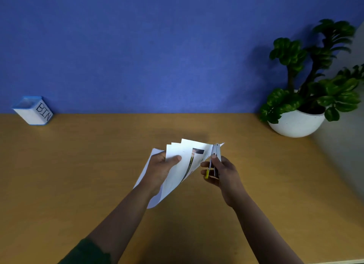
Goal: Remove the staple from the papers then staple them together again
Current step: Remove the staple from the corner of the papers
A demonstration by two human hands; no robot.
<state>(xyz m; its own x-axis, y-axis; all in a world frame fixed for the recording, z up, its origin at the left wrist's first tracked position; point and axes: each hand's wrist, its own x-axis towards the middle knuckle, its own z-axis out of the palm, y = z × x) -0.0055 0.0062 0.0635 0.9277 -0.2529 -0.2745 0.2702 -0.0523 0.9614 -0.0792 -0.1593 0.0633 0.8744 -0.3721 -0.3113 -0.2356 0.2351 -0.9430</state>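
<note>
Papers (pixel 177 171) corner, prob. in stapler (pixel 215 161)

Tan wood table (pixel 78 185) meets a blue wall. On it: white box w/ blue rim, marked BIN (pixel 33 111), far left by the wall; white bowl pot w/ green plant (pixel 296 124), far right, near the wall.

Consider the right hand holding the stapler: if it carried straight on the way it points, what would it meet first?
The right hand aims its stapler up and away at the corner of the papers, so it likely meets that corner first; depth is unclear.
</note>
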